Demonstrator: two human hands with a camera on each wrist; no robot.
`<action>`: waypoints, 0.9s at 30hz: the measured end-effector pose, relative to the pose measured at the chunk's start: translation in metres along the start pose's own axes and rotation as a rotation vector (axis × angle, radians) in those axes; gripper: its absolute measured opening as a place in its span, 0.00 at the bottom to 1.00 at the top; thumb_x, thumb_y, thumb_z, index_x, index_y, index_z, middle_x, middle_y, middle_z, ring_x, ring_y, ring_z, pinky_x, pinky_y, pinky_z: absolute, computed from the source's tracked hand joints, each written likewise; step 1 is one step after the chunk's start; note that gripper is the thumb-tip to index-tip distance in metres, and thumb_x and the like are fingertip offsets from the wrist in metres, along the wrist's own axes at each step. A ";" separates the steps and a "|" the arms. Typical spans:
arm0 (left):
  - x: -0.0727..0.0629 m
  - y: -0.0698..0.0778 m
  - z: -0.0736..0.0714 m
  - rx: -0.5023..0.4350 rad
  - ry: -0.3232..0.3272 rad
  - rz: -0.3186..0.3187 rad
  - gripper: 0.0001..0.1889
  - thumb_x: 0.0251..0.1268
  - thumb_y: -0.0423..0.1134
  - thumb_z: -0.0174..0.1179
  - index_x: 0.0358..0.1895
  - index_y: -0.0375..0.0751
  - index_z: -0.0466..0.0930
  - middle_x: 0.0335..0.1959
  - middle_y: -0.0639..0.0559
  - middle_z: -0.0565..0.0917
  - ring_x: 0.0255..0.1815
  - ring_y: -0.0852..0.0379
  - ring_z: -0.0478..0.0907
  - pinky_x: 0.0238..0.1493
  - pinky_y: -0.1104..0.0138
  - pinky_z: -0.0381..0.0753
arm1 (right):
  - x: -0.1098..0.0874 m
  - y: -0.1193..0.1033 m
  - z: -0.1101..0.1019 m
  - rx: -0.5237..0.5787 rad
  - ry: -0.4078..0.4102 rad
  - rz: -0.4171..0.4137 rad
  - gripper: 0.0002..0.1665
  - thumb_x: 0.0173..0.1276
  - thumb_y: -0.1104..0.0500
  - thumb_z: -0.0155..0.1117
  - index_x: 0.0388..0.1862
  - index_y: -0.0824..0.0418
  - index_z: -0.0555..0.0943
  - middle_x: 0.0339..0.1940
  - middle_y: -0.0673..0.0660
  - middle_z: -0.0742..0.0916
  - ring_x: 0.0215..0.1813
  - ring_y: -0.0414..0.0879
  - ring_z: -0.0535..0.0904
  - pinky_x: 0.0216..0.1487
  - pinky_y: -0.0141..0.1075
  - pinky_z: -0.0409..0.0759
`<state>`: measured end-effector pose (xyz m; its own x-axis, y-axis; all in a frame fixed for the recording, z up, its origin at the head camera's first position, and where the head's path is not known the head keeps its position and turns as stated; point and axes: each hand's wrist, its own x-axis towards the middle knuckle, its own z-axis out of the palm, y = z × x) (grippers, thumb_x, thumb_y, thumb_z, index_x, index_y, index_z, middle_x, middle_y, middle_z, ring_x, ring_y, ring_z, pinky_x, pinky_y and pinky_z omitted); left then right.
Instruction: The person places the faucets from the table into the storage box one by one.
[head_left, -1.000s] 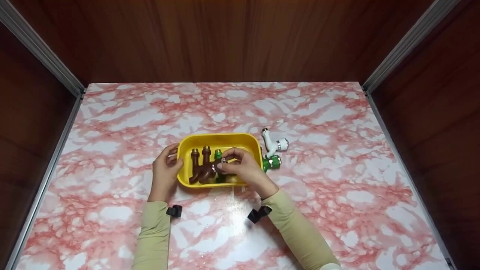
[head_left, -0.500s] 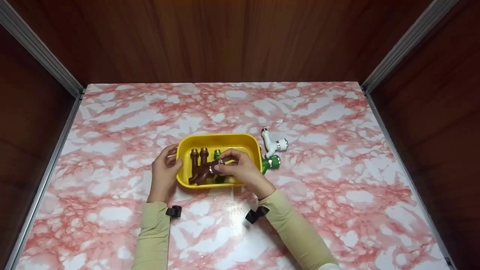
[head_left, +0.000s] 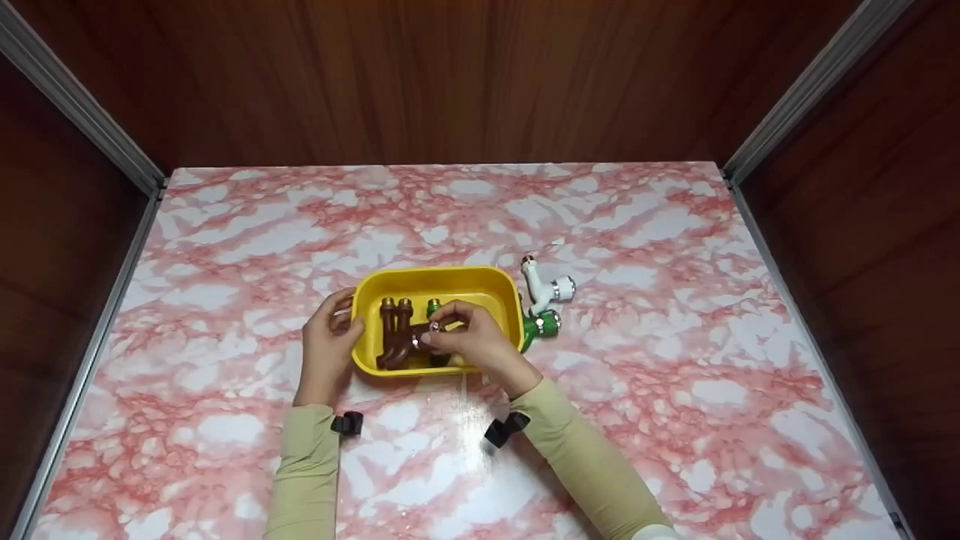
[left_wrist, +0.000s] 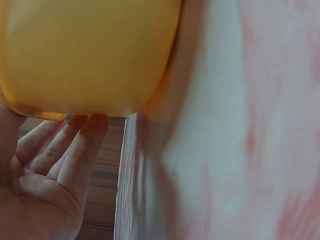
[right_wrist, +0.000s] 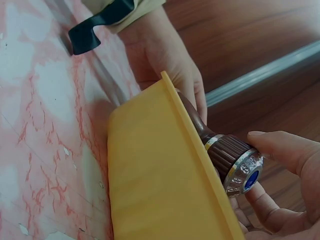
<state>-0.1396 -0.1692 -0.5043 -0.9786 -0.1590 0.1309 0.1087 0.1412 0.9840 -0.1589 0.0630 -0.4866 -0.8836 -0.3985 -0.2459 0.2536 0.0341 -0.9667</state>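
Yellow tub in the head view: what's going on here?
A person is handling taps at a yellow tub. The right hand pinches one brown tap by its knob inside the tub, beside a second brown tap. The left hand touches the tub's left end. A green-bodied tap is also in there, partly hidden. Outside, on the right, lie a white tap and another green one.

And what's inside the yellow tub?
Two brown taps lie side by side in the tub, with a green tap next to them. The right hand pinches one brown tap's knob and hides most of the green tap, so what's underneath can't be seen.
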 end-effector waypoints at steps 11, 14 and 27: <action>0.000 0.001 0.000 0.017 0.003 0.008 0.23 0.59 0.20 0.57 0.60 0.27 0.73 0.50 0.29 0.77 0.50 0.36 0.78 0.49 0.66 0.79 | 0.006 0.005 0.004 0.010 0.012 -0.033 0.18 0.55 0.70 0.72 0.43 0.72 0.77 0.38 0.62 0.81 0.33 0.52 0.84 0.43 0.49 0.84; 0.000 0.001 0.000 0.024 0.001 0.004 0.23 0.59 0.20 0.57 0.60 0.28 0.73 0.50 0.30 0.77 0.50 0.37 0.78 0.49 0.66 0.79 | 0.007 0.005 0.005 -0.005 0.011 -0.039 0.17 0.55 0.72 0.71 0.44 0.72 0.78 0.37 0.62 0.81 0.32 0.51 0.83 0.41 0.46 0.85; 0.000 0.001 0.000 0.004 -0.004 -0.018 0.23 0.60 0.20 0.56 0.61 0.28 0.72 0.51 0.30 0.76 0.52 0.36 0.77 0.52 0.60 0.79 | 0.009 0.003 0.007 -0.101 0.010 -0.027 0.19 0.55 0.70 0.72 0.46 0.70 0.80 0.40 0.62 0.84 0.35 0.48 0.83 0.42 0.43 0.85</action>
<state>-0.1400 -0.1689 -0.5038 -0.9811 -0.1572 0.1128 0.0906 0.1423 0.9857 -0.1634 0.0526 -0.4915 -0.8936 -0.3912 -0.2199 0.1892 0.1159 -0.9751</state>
